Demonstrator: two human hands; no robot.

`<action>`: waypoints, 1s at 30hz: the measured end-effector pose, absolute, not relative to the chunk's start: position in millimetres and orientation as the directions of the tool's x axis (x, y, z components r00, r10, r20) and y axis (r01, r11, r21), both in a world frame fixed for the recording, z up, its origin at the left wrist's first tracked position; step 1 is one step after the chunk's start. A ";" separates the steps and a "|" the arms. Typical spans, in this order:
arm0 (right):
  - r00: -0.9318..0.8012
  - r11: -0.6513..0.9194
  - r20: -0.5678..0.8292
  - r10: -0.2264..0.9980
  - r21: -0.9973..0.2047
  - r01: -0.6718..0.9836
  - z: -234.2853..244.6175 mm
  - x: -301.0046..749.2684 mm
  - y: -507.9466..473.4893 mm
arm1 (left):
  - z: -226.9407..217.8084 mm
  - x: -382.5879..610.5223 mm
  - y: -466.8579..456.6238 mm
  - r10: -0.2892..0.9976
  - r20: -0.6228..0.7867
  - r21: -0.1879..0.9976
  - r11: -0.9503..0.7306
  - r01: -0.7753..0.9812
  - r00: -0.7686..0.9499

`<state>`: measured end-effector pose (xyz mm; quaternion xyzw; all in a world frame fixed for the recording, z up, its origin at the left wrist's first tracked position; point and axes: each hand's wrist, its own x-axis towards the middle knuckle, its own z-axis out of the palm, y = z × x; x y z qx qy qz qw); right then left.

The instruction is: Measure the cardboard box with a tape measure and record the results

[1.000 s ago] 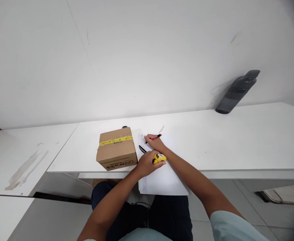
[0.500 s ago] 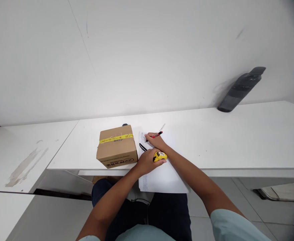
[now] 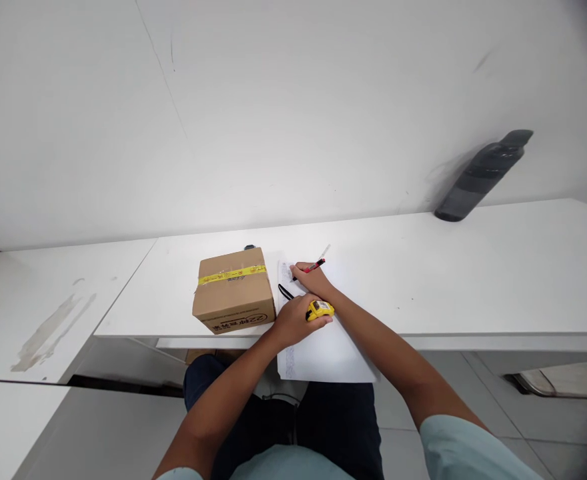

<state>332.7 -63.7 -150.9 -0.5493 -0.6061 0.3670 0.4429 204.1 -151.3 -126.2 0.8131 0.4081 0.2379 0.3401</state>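
Observation:
My left hand [image 3: 296,321] is closed round a yellow tape measure [image 3: 320,309], whose black wrist strap [image 3: 285,292] lies over the paper. Farther from me, my right hand [image 3: 313,277] pinches a red and black pen [image 3: 315,265], tip down at the upper left of the sheet. The white paper [image 3: 323,360] has print along its left edge and hangs past the table's front edge. My right forearm lies across it, beside the tape measure. Just left of the paper sits a closed cardboard box [image 3: 233,290] with yellow tape across its top.
A dark bottle [image 3: 478,179] stands on the white table [image 3: 473,287] near the wall, at the right. Behind the box a small dark object [image 3: 249,247] partly shows. Brownish stains [image 3: 48,337] mark the table at the left.
The pen tip and my right hand have shifted very slightly on the paper. My left hand, the tape measure and the box stay in place.

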 end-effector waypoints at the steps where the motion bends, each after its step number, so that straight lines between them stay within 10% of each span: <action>1: -0.004 0.126 0.133 0.991 -0.932 0.340 -151.1 332.8 -63.7 | -126.0 204.1 -151.3 0.825 0.105 0.747 -0.435 0.503 0.556; 30: 0.045 0.110 0.131 0.990 -0.943 0.316 -154.9 332.1 -62.1 | -124.7 203.1 -150.6 0.828 0.091 0.750 -0.422 0.509 0.554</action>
